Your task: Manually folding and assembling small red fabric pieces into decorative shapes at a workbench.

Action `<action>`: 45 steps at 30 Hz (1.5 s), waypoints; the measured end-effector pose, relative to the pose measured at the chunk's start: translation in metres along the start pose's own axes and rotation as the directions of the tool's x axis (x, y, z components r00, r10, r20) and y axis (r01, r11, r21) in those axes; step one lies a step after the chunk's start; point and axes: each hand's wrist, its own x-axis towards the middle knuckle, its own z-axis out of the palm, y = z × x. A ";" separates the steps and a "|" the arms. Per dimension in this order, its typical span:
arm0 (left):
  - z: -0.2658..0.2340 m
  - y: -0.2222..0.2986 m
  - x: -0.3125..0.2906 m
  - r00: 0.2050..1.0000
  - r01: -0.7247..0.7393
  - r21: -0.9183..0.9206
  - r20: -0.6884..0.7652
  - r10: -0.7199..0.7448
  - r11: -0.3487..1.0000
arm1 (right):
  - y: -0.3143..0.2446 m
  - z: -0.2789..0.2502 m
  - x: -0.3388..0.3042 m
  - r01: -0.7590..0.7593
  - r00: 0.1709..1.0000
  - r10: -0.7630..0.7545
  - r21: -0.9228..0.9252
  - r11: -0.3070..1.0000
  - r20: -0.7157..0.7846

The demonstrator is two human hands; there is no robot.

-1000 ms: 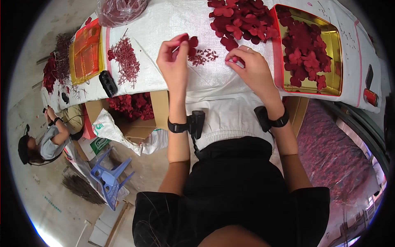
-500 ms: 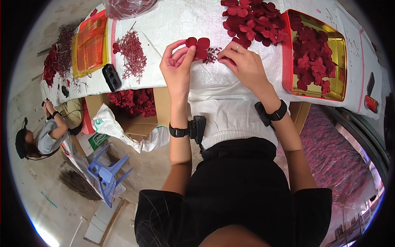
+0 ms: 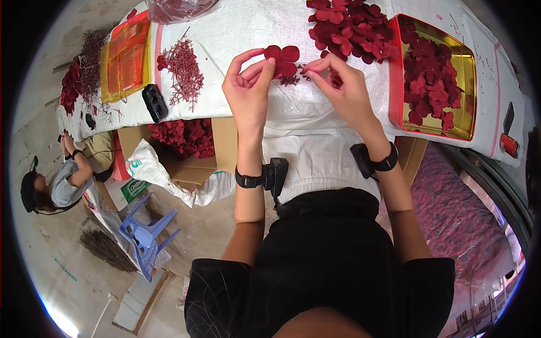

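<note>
Between the thumb and fingers of my left hand (image 3: pixel 248 87) is a dark red flower (image 3: pixel 286 58) with broad rounded petals. My right hand (image 3: pixel 345 90) is pinched closed just right of the flower, its fingertips apart from the petals. Whatever sits in that pinch is too small to make out. Small dark red bits (image 3: pixel 289 81) lie on the white woven cloth (image 3: pixel 253 28) below the flower. A heap of loose red flowers (image 3: pixel 352 34) lies beyond my right hand. More red flowers (image 3: pixel 431 84) fill much of a red tin with a gold inside (image 3: pixel 470 107).
Thin red stems (image 3: pixel 185 73) lie in a pile at left, beside a black case (image 3: pixel 153 102) and orange-yellow plastic trays (image 3: pixel 125 59). Under the table edge stands a cardboard box (image 3: pixel 224 143) of red flowers. Another person (image 3: pixel 70 174) works at far left, near a blue stool (image 3: pixel 147 231).
My left hand has shifted slightly up and right with the flower. The right hand has turned a little, its pinched fingertips now higher and slightly further right.
</note>
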 end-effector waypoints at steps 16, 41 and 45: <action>0.041 0.036 -0.029 0.975 -0.018 0.001 0.220 0.017 1.000 | -0.044 -0.035 -0.009 0.045 0.987 -0.016 0.177 0.983 -0.163; 0.035 0.031 -0.030 0.938 0.087 -0.084 0.343 -0.053 0.993 | -0.047 -0.034 -0.013 -0.246 0.963 0.238 0.768 0.591 0.125; 0.036 0.034 -0.031 0.930 0.094 -0.099 0.365 -0.052 0.991 | -0.040 -0.033 -0.014 -0.272 0.958 0.222 0.829 0.488 0.184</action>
